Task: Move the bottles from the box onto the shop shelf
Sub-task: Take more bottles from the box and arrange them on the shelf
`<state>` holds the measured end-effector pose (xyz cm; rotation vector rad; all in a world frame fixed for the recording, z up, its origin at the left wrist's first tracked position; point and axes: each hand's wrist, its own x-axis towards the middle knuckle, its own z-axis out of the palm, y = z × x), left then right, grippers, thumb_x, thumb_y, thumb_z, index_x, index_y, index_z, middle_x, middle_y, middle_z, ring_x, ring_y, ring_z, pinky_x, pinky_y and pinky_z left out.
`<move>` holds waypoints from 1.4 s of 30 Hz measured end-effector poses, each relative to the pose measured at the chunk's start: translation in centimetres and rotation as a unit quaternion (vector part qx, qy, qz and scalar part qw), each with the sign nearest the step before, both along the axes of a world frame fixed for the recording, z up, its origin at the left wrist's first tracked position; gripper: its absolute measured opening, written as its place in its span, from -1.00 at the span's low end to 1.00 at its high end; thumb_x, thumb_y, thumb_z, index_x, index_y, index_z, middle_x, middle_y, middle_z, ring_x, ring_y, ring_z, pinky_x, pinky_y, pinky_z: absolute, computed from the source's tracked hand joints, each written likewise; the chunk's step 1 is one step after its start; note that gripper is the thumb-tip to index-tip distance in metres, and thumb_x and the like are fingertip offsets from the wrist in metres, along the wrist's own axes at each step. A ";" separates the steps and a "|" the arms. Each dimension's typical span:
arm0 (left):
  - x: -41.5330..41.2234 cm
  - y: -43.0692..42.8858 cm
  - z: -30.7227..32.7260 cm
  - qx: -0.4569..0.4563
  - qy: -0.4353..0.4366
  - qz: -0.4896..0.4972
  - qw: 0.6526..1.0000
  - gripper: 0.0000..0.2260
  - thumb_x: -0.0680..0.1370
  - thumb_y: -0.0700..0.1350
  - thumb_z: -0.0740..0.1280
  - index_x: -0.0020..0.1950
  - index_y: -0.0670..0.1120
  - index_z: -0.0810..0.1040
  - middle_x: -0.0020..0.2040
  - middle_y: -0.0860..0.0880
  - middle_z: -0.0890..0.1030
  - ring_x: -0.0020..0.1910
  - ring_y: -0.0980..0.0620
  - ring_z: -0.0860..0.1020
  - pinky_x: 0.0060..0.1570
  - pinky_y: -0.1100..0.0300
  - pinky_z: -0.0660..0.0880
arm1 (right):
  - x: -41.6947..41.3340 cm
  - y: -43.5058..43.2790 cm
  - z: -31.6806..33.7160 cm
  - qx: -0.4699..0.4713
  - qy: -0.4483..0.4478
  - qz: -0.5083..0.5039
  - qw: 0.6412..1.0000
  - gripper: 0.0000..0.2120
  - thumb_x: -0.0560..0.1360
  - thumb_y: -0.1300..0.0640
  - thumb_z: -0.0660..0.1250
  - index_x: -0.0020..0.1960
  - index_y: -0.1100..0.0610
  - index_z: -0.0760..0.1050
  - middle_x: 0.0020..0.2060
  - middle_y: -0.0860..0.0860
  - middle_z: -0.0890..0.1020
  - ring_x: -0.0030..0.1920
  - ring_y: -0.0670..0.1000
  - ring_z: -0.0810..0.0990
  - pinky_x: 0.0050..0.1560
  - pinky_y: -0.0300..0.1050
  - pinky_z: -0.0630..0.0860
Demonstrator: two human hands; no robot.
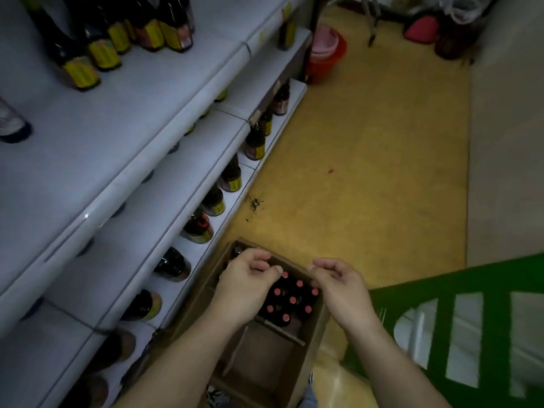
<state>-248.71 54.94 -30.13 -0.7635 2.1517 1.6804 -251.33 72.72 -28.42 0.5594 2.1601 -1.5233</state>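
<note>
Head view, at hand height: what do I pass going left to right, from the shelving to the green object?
Dark bottle on the bottom shelf → left hand → red-capped bottles in the box → right hand → green panel.

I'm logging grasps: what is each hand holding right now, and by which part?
Cannot be told: the left hand and right hand curl over the red-capped bottles in the cardboard box, hiding any grip; no bottle looks lifted.
</note>
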 end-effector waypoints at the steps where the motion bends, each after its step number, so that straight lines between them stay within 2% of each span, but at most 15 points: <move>1: -0.2 -0.3 -1.1 0.002 -0.005 -0.007 1.000 -0.77 0.49 0.04 0.52 0.09 0.13 0.58 0.00 0.04 0.67 0.03 0.06 0.65 0.10 0.10 0.57 | 0.3 -0.2 -1.1 0.004 -0.003 -0.010 1.000 -0.88 0.57 0.09 0.45 0.08 0.07 0.60 -0.15 -0.03 0.72 -0.09 -0.06 0.69 -0.29 -0.34 0.48; 5: -0.4 -1.6 -6.5 -0.003 -0.028 -0.041 0.999 -0.73 0.54 -0.02 0.49 0.22 0.04 0.58 0.03 0.04 0.65 0.03 0.12 0.63 -0.05 0.29 0.48 | 1.2 -1.1 -6.0 0.015 -0.025 -0.044 0.999 -0.88 0.56 0.10 0.46 0.07 0.07 0.60 -0.14 0.01 0.72 -0.03 0.02 0.70 -0.07 -0.17 0.57; 8: -0.2 -2.4 -11.1 -0.016 -0.037 -0.050 0.998 -0.72 0.55 -0.03 0.48 0.25 0.03 0.58 0.02 0.09 0.63 0.00 0.18 0.60 -0.12 0.36 0.42 | 1.7 -1.9 -10.7 0.015 -0.056 -0.058 0.997 -0.87 0.56 0.10 0.46 0.08 0.05 0.59 -0.10 -0.01 0.72 -0.06 0.00 0.70 -0.09 -0.15 0.58; 12: -0.3 -3.5 -18.5 -0.048 -0.049 -0.060 0.996 -0.76 0.57 -0.04 0.45 0.23 0.06 0.57 0.01 0.12 0.61 -0.04 0.26 0.56 -0.26 0.49 0.38 | 1.8 -3.9 -19.2 0.034 -0.086 -0.060 0.994 -0.84 0.53 0.03 0.49 0.08 -0.05 0.57 -0.12 -0.07 0.73 -0.05 -0.01 0.72 0.15 0.13 0.62; 15: -0.7 -4.8 -24.6 -0.070 -0.069 -0.060 0.993 -0.78 0.58 -0.05 0.44 0.21 0.04 0.57 -0.04 0.12 0.62 -0.09 0.27 0.56 -0.22 0.45 0.40 | 1.7 -5.3 -26.0 0.028 -0.115 -0.057 0.991 -0.80 0.54 0.04 0.49 0.13 -0.06 0.56 -0.13 -0.10 0.72 -0.06 -0.03 0.71 0.16 0.09 0.63; 18: -0.9 -6.0 -31.1 -0.094 -0.092 -0.071 0.989 -0.73 0.56 0.01 0.44 0.25 0.07 0.58 -0.07 0.12 0.64 -0.09 0.22 0.59 -0.12 0.26 0.46 | 1.6 -6.6 -32.6 0.031 -0.129 -0.038 0.990 -0.74 0.54 0.03 0.48 0.20 -0.06 0.52 -0.07 -0.10 0.71 -0.01 -0.02 0.70 0.19 0.09 0.61; 20: -1.0 -6.6 -35.2 -0.105 -0.106 -0.070 0.986 -0.73 0.54 0.00 0.46 0.23 0.07 0.58 -0.10 0.11 0.64 -0.10 0.22 0.59 -0.10 0.21 0.46 | 1.6 -7.3 -36.6 0.034 -0.132 -0.030 0.990 -0.74 0.56 0.05 0.47 0.20 -0.08 0.50 -0.09 -0.09 0.70 -0.03 -0.03 0.70 0.17 0.05 0.62; 25: -1.8 -8.0 -44.1 -0.133 -0.119 -0.079 0.981 -0.72 0.54 -0.05 0.44 0.24 0.06 0.55 -0.12 0.12 0.62 -0.12 0.19 0.58 -0.05 0.13 0.51 | 1.3 -8.7 -45.4 0.027 -0.144 -0.021 0.989 -0.66 0.57 0.13 0.45 0.30 -0.01 0.47 -0.25 -0.12 0.74 -0.19 -0.16 0.72 -0.03 -0.15 0.66; 27: -2.2 -8.5 -47.1 -0.171 -0.114 -0.103 0.973 -0.71 0.54 -0.04 0.43 0.26 0.07 0.52 -0.02 0.11 0.62 -0.06 0.11 0.61 -0.03 0.08 0.55 | 0.9 -9.4 -48.3 0.047 -0.140 0.008 0.989 -0.60 0.57 0.13 0.44 0.36 -0.03 0.44 -0.30 -0.10 0.71 -0.28 -0.22 0.68 -0.26 -0.35 0.56; 28: -2.5 -8.8 -48.4 -0.196 -0.114 -0.120 0.967 -0.67 0.54 -0.01 0.42 0.30 0.09 0.49 0.07 0.09 0.61 0.03 0.05 0.62 0.03 0.04 0.56 | 0.7 -9.7 -49.5 0.055 -0.139 0.022 0.989 -0.57 0.57 0.14 0.43 0.39 -0.06 0.41 -0.30 -0.10 0.70 -0.30 -0.21 0.67 -0.33 -0.37 0.52; 31: -2.9 -9.2 -51.5 -0.258 -0.103 -0.184 0.943 -0.53 0.54 0.06 0.39 0.43 0.17 0.37 0.30 0.04 0.53 0.23 -0.06 0.57 0.13 -0.03 0.56 | 0.2 -11.0 -52.7 0.088 -0.131 0.076 0.985 -0.45 0.55 0.14 0.43 0.48 -0.08 0.36 -0.12 -0.07 0.73 -0.14 -0.11 0.69 -0.19 -0.23 0.60; 33: -3.1 -9.3 -53.0 -0.278 -0.101 -0.229 0.927 -0.52 0.56 0.08 0.37 0.45 0.20 0.32 0.31 0.01 0.51 0.25 -0.09 0.55 0.13 0.00 0.54 | -0.1 -11.8 -54.5 0.110 -0.125 0.103 0.981 -0.42 0.52 0.13 0.44 0.48 -0.08 0.37 0.03 -0.03 0.72 0.01 -0.02 0.69 -0.05 -0.11 0.65; 34: -3.1 -9.2 -53.6 -0.286 -0.099 -0.248 0.920 -0.53 0.58 0.08 0.36 0.45 0.19 0.31 0.29 0.00 0.51 0.25 -0.10 0.55 0.10 0.02 0.52 | -0.2 -12.1 -55.2 0.121 -0.123 0.113 0.979 -0.44 0.51 0.12 0.45 0.47 -0.08 0.39 0.07 -0.01 0.70 0.04 0.02 0.68 -0.07 -0.13 0.63; 36: -3.2 -9.1 -54.6 -0.298 -0.083 -0.270 0.912 -0.57 0.60 0.07 0.34 0.43 0.16 0.30 0.25 -0.01 0.53 0.23 -0.11 0.56 0.05 0.03 0.51 | -0.4 -12.7 -56.2 0.143 -0.117 0.125 0.975 -0.49 0.51 0.11 0.44 0.43 -0.05 0.42 0.09 0.04 0.69 0.04 0.07 0.68 -0.10 -0.14 0.60; 42: -3.9 -9.0 -56.1 -0.358 -0.045 -0.315 0.878 -0.68 0.65 0.02 0.26 0.36 0.06 0.27 0.22 -0.04 0.53 0.13 -0.14 0.59 -0.15 0.06 0.43 | -0.7 -13.7 -57.7 0.211 -0.086 0.137 0.964 -0.64 0.57 0.07 0.38 0.35 0.06 0.46 0.07 0.11 0.69 0.05 0.18 0.68 0.01 0.09 0.65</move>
